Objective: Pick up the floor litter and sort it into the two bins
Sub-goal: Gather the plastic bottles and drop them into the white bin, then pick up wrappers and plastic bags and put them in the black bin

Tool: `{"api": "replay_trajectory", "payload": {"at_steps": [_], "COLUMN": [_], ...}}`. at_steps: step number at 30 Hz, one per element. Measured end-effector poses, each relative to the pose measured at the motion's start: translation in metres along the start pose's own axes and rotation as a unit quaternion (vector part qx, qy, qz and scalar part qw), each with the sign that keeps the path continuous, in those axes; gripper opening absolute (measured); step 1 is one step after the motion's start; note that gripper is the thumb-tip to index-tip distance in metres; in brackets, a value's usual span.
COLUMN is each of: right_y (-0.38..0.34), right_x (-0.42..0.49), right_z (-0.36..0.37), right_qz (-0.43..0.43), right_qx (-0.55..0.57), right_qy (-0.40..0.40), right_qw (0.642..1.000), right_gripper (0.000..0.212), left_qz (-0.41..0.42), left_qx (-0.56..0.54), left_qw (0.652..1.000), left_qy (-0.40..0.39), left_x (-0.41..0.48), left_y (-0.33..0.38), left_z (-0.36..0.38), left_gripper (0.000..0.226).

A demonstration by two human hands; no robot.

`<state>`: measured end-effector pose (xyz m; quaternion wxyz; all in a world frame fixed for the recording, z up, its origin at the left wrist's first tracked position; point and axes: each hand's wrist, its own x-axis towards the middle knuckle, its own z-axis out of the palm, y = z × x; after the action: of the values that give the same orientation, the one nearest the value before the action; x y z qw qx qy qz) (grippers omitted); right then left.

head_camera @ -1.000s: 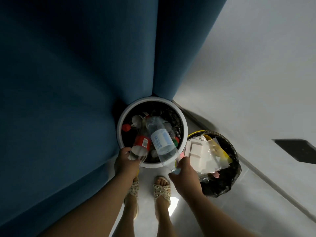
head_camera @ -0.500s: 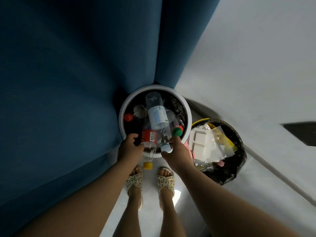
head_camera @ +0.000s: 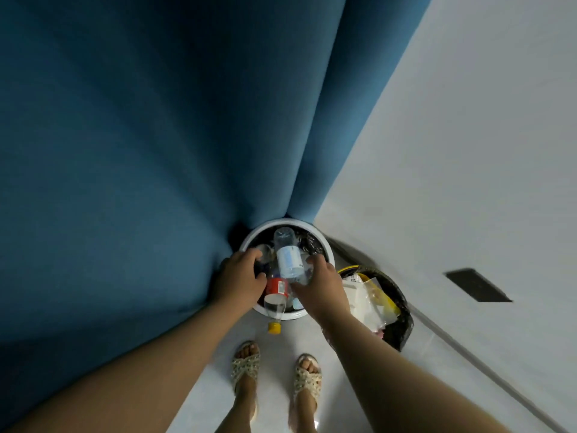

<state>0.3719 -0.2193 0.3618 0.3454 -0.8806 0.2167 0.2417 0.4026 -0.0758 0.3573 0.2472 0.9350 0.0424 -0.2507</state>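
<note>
1. The hands are both over the white-rimmed bin (head_camera: 296,315). The left hand (head_camera: 242,278) is at the bin's left rim with its fingers curled, and it appears to grip the body of a red-label bottle (head_camera: 276,287).
2. A blue curtain (head_camera: 125,151) hangs to the left of and behind that bin, reaching down to its far rim.
3. The red-label bottle lies tilted across the bin's near rim. Its neck and yellow cap (head_camera: 274,328) stick out beyond the rim above the floor (head_camera: 274,379).
4. A clear blue-label bottle (head_camera: 288,260) lies over the middle of the bin's mouth, with its base towards the far rim and its lower end beside the red-label bottle.
5. The right hand (head_camera: 321,285) is at the bin's right side, with fingers and thumb wrapped round the near end of the blue-label bottle.
6. A black-lined bin (head_camera: 402,320) stands just to the right of the white-rimmed bin, holding white and clear packaging (head_camera: 362,298).
7. Nearer than the white-rimmed bin, two feet in sandals (head_camera: 245,365) stand on the floor.
</note>
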Motion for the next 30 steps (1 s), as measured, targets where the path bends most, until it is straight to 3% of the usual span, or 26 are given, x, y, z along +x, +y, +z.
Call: {"api": "replay_trajectory", "payload": {"at_steps": [7, 16, 23, 30], "right_y": [-0.044, -0.038, -0.044, -0.062], "right_x": [-0.055, -0.133, -0.201, -0.293], "right_z": [-0.043, -0.064, -0.036, 0.046], "right_qz": [-0.092, -0.218, -0.323, -0.435], "right_qx": [-0.126, -0.237, -0.338, -0.402], "right_qy": [-0.024, -0.087, -0.173, -0.225], "right_qw": [0.987, 0.943, 0.867, 0.774], "right_gripper": [0.06, 0.056, 0.05, 0.047], "left_qz": [0.02, -0.072, -0.189, -0.337], "left_qx": [0.008, 0.027, -0.002, -0.096], "left_qw": [0.998, 0.992, 0.973, 0.916], "left_qy": [0.055, 0.096, 0.133, 0.197], "left_x": [-0.063, -0.185, -0.28, -0.386], "left_y": [0.031, 0.041, 0.006, -0.068], "left_z": [-0.053, -0.045, -0.026, -0.008], "left_gripper": [0.028, 0.037, 0.039, 0.043]}}
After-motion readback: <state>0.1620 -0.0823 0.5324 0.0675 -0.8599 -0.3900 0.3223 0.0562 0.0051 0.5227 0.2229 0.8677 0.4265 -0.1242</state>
